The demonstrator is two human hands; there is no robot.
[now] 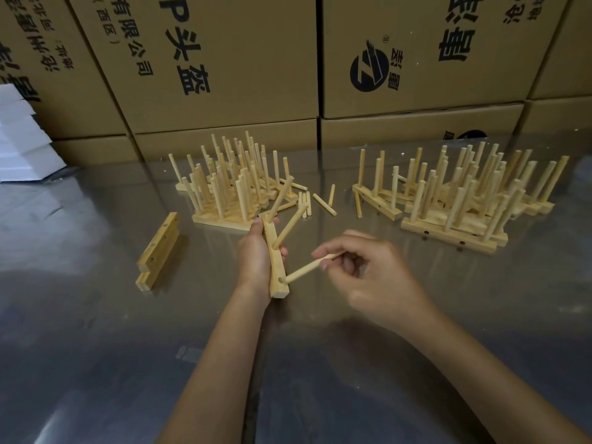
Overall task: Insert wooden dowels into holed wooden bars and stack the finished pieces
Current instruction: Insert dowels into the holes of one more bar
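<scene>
Head view looks down on a glossy grey surface [352, 363], smooth enough to throw back pale reflections, with printed brown cardboard boxes [224, 59] walled up along its far edge and white foam blocks [22, 139] at far left. Everything being worked is pale, unfinished wood: square-edged bars drilled with round holes, and slim round dowels with blunt ends.

Left hand [256, 257] is wrapped around a holed bar [276, 261], thumb on the near side and fingertips showing past the far side, holding it lengthwise away from the person just above the surface. Two dowels already stand out of its upper holes, leaning to the right. Right hand [368, 270] is loosely curled, pinching a third dowel [309, 268] between thumb and forefinger; the dowel's free end sits right at the mouth of the bar's lowest hole, and whether it has entered cannot be told.

Left of the hands lie two empty bars [158, 251], stacked unevenly, holes visible. Beyond, a finished stack [230, 190] bristles with upright dowels, and a second, broader stack [461, 200] sits to the right. Between them loose dowels [315, 200] lie scattered flat
</scene>
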